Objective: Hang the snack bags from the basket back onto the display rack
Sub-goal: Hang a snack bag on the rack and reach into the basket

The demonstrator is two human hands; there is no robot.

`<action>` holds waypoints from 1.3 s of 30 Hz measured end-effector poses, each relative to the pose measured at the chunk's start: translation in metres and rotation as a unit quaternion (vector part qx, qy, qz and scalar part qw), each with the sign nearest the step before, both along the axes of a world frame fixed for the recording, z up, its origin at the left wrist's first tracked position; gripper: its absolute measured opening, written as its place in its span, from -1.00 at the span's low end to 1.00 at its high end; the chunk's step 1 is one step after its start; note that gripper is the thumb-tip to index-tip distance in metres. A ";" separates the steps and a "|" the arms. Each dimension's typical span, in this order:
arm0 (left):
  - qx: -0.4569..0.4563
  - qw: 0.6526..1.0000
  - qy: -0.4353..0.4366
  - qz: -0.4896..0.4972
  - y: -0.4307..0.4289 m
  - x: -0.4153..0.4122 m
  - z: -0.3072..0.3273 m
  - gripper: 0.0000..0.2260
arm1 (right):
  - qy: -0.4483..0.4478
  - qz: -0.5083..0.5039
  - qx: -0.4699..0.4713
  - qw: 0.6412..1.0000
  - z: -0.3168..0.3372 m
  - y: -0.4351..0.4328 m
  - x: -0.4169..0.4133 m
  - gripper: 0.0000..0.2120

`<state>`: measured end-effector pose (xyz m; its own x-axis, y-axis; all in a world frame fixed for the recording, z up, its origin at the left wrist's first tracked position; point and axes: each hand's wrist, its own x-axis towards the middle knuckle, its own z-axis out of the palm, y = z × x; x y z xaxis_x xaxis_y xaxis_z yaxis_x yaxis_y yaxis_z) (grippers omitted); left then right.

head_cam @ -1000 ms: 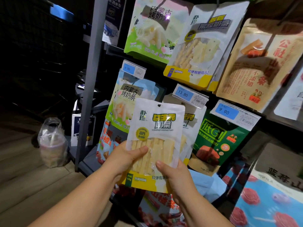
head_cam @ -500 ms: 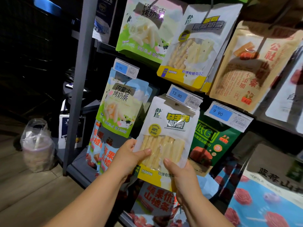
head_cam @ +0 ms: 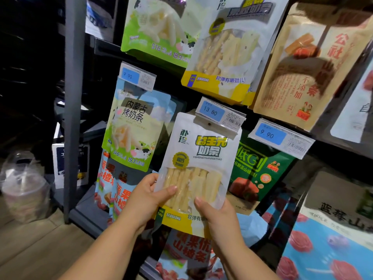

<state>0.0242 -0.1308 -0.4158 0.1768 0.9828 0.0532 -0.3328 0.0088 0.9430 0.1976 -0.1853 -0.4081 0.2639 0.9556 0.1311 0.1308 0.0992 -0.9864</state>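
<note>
Head view, and you've got one snack bag (head_cam: 198,170) up against the display rack (head_cam: 74,98) right now. Your left hand (head_cam: 145,201) pinches its lower edge at seven o'clock, thumb across the clear window. Your right hand (head_cam: 218,217) grips the corner at five o'clock, thumb on the front and fingers behind. The bag's top edge sits tucked under the price tag (head_cam: 220,114) at twelve o'clock, and there's a small dark hole (head_cam: 209,124) just below that tag. Whether the peg is through it, I can't tell.

So by my read this bag is at the hanging step and not yet let go. The basket isn't in view, so how many bags remain is unknown.

The bag itself is white and flat, with a yellow band along the bottom and a see-through panel showing pale sticks packed side by side. It hangs a touch tilted. A green bag (head_cam: 258,174) sits at three o'clock and a blue-and-green bag (head_cam: 135,128) at ten o'clock.
</note>
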 end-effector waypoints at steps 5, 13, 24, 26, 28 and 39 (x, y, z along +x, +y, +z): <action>-0.002 1.000 0.013 0.003 0.012 0.008 -0.007 -0.70 | 0.013 -0.013 -0.009 1.000 -0.005 0.011 0.006 -0.48; 0.002 1.000 0.025 0.016 0.026 0.018 -0.011 -0.63 | 0.001 -0.012 -0.019 1.000 -0.003 0.024 0.013 -0.54; 0.029 0.991 0.114 0.058 0.050 0.026 -0.012 -0.78 | -0.153 -0.181 -0.014 0.971 0.018 0.026 0.009 -0.86; 0.044 0.987 0.137 0.071 0.055 0.025 -0.010 -0.80 | -0.175 -0.210 -0.001 0.962 0.026 0.031 0.009 -0.79; 0.057 0.979 0.166 0.101 0.059 0.026 -0.006 -0.76 | -0.205 -0.221 -0.007 0.954 0.033 0.036 0.008 -0.64; 0.182 0.889 0.366 0.207 0.050 0.056 0.025 -0.42 | -0.218 -0.215 -0.087 0.948 0.044 0.037 0.014 -0.76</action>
